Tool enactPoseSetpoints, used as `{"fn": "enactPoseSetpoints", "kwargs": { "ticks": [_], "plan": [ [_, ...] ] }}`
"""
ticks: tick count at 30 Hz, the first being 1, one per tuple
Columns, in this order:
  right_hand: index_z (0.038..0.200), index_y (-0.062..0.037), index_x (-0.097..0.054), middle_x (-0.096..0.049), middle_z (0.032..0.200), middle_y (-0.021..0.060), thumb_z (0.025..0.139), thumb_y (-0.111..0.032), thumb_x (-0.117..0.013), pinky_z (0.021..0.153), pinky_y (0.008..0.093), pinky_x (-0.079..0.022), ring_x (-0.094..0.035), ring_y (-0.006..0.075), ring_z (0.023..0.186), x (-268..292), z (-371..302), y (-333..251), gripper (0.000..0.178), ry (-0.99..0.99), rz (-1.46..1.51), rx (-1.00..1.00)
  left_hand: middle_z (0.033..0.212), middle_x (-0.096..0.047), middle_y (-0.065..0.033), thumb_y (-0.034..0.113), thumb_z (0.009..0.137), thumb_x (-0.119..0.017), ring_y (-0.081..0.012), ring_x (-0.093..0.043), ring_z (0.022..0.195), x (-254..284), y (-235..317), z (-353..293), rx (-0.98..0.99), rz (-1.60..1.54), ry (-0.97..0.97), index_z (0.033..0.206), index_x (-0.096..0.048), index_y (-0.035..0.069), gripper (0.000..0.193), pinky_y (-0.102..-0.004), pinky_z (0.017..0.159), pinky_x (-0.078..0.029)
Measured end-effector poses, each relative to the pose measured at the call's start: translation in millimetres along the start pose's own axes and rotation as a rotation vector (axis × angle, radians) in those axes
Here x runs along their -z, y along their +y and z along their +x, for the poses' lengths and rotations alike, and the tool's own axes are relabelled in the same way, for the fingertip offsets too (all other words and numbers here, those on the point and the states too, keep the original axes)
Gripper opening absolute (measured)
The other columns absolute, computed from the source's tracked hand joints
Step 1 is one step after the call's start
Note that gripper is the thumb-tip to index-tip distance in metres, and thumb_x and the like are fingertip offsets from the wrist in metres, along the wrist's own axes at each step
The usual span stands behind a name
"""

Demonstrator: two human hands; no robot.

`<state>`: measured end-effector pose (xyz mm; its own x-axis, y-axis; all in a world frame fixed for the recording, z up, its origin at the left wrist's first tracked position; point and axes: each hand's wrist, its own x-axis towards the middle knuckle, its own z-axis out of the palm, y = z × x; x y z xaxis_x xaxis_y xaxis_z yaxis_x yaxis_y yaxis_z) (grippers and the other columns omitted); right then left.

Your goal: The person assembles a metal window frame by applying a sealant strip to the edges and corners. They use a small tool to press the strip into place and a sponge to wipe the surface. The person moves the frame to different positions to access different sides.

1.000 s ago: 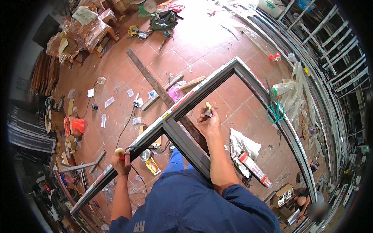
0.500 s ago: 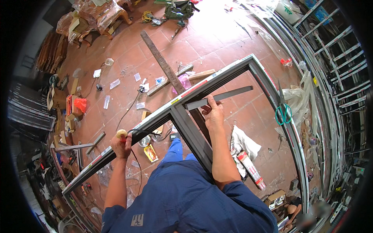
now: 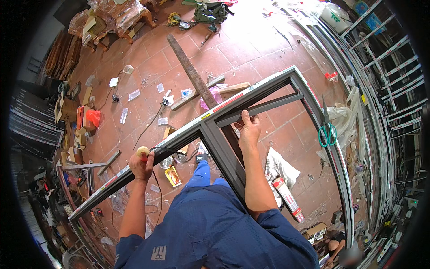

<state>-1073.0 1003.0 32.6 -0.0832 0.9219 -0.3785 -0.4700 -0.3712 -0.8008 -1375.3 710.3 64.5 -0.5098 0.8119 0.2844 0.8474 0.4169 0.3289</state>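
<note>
Red floor tiles (image 3: 251, 40) lie littered with scraps and tools beneath a grey metal frame (image 3: 215, 139). His right hand (image 3: 249, 131) grips a loose grey bar (image 3: 264, 109) against the frame; his left hand (image 3: 142, 165) clutches a wooden-handled tool (image 3: 143, 151) on the frame's lower rail.

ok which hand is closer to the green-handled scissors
Right. The right hand grips a loose grey bar inside the grey metal frame, partway toward the scissors hanging on the frame's right side. The left hand is on the frame's far left.
</note>
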Motion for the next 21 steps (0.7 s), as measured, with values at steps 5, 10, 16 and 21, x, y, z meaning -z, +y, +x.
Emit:
{"fn": "enactPoseSetpoints", "kwargs": {
  "ticks": [5,10,16,21],
  "plan": [
    [0.121,-0.0029,-0.063,-0.07,0.103,0.0031,0.102,-0.025,-0.072,0.068,0.0269,-0.056,-0.07,0.0134,0.086,1,2,3,0.031,-0.037,0.004,0.043,0.08,-0.065,-0.0182,0.034,0.09,-0.074,-0.0417,-0.064,0.073,-3,-4,-2,0.0,0.045,-0.003,0.085,-0.067,0.006,0.03,-0.0503,0.066,-0.047],
    [0.124,-0.0013,-0.06,-0.07,0.104,0.0049,0.101,-0.023,-0.073,0.069,0.0276,-0.056,-0.069,0.014,0.086,-4,-4,-4,0.034,-0.003,-0.077,0.084,0.08,-0.065,-0.0182,0.034,0.091,-0.073,-0.0417,-0.064,0.074,-4,-7,-4,0.009,0.069,-0.018,0.084,-0.067,0.006,0.03,-0.0502,0.066,-0.047],
    [0.118,0.0011,-0.059,-0.066,0.097,0.0069,0.096,-0.025,-0.08,0.068,0.03,-0.057,-0.067,0.0165,0.078,-7,-2,-1,0.04,0.052,-0.04,0.148,0.08,-0.065,-0.0174,0.032,0.092,-0.072,-0.041,-0.065,0.074,-3,-4,-2,0.008,0.02,-0.025,0.085,-0.067,0.006,0.028,-0.0493,0.067,-0.048],
    [0.118,0.002,-0.058,-0.065,0.097,0.0075,0.093,-0.03,-0.083,0.067,0.0303,-0.058,-0.068,0.0168,0.079,-5,5,5,0.047,0.053,-0.074,0.108,0.08,-0.065,-0.0174,0.03,0.091,-0.072,-0.0416,-0.065,0.074,0,1,1,-0.015,0.015,-0.02,0.086,-0.067,0.006,0.026,-0.0499,0.067,-0.049]
  ]
}}
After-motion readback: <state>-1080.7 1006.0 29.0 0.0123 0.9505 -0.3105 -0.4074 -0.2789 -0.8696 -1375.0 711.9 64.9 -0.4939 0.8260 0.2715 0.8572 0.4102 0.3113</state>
